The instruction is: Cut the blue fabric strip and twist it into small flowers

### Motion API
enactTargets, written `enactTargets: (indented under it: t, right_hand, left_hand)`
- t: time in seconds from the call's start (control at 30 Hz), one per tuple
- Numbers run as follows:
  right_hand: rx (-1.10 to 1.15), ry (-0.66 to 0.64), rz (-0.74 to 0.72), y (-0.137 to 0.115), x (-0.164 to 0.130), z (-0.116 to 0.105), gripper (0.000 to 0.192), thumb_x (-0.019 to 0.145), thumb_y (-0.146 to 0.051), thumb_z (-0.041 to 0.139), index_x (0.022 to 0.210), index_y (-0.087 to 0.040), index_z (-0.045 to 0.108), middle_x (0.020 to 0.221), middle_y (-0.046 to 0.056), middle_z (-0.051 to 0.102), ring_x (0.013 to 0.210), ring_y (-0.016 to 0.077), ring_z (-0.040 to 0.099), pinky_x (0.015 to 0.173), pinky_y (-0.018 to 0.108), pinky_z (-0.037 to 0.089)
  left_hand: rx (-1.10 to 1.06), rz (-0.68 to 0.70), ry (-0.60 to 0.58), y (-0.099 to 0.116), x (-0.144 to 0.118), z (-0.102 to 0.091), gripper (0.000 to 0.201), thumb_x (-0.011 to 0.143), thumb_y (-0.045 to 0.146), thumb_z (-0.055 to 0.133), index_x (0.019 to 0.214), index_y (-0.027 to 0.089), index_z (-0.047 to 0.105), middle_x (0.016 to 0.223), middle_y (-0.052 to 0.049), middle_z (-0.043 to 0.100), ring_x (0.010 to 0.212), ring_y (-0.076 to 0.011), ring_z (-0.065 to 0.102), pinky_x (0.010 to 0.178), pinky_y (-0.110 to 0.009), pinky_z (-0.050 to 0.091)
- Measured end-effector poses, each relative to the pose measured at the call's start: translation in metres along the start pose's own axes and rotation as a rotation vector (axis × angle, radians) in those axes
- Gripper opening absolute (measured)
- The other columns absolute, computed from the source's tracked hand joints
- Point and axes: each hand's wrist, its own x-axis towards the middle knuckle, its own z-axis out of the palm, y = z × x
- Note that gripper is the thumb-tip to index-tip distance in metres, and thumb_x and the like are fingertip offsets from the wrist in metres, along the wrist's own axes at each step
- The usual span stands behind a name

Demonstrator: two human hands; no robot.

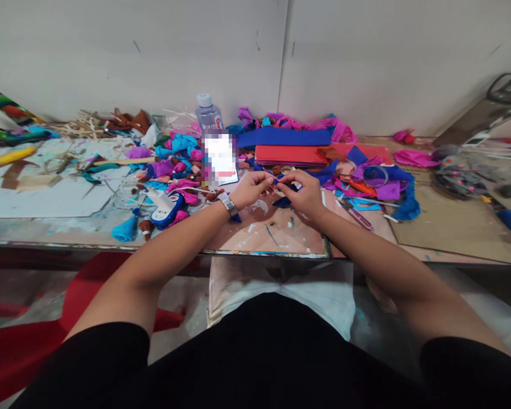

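Note:
My left hand [250, 188] and my right hand [302, 192] meet over the middle of the worktable [281, 236]. Both pinch a small piece of dark blue crepe paper [283, 201] between their fingertips. The paper hangs a little below the fingers and is partly hidden by them. A metal watch [227, 204] sits on my left wrist. Just behind my hands lie a folded red sheet [289, 154] and a folded blue sheet [285, 137].
Pink, purple and blue paper scraps [179, 170] litter the table's left and middle. A plastic bottle [208, 113] stands at the back near a blurred phone [220, 159]. Scissors [357, 215] and a tape ring [375, 176] lie right. A blue-and-white tool [167, 209] lies left. A red chair [85, 295] stands below.

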Motion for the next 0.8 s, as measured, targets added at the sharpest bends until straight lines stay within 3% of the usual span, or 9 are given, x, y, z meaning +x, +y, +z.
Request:
enactTargets:
  t: [0.17,0.47,0.7,0.8]
  right_hand:
    - [0.027,-0.045,0.013,0.01,-0.002,0.002,0.028,0.098,-0.05,0.079,0.116,-0.029,0.086,0.104,0.005,0.08,0.098,0.0244,0.073,0.092,0.043,0.061]
    - [0.007,-0.038,-0.011,0.011,-0.001,0.002,0.019,0.097,-0.042,0.08,0.106,-0.029,0.089,0.103,0.005,0.078,0.099,0.0247,0.074,0.093,0.043,0.061]
    - [-0.025,-0.019,0.005,0.009,-0.001,0.001,0.015,0.097,-0.035,0.079,0.107,-0.027,0.086,0.103,0.006,0.079,0.1,0.0259,0.074,0.094,0.044,0.06]
    - [-0.032,-0.007,0.018,0.011,-0.001,0.001,0.014,0.097,-0.036,0.08,0.106,-0.027,0.086,0.104,0.005,0.081,0.1,0.0261,0.075,0.094,0.044,0.061]
  left_hand:
    - [0.035,-0.023,-0.019,0.0,0.0,-0.002,0.066,0.087,0.08,0.076,0.092,0.015,0.074,0.078,-0.008,0.077,0.068,-0.0151,0.07,0.062,-0.025,0.051]
    - [0.099,-0.032,0.008,-0.004,0.001,-0.003,0.063,0.088,0.077,0.076,0.095,0.014,0.078,0.081,-0.007,0.077,0.068,-0.0138,0.067,0.061,-0.024,0.052]
    - [0.105,0.008,0.173,-0.007,0.001,0.002,0.054,0.088,0.069,0.08,0.096,0.016,0.078,0.084,-0.007,0.078,0.071,-0.015,0.069,0.062,-0.025,0.052]
    - [0.144,0.059,0.184,-0.007,0.0,0.003,0.05,0.084,0.063,0.085,0.099,0.015,0.082,0.089,-0.009,0.082,0.074,-0.0163,0.07,0.068,-0.028,0.054]
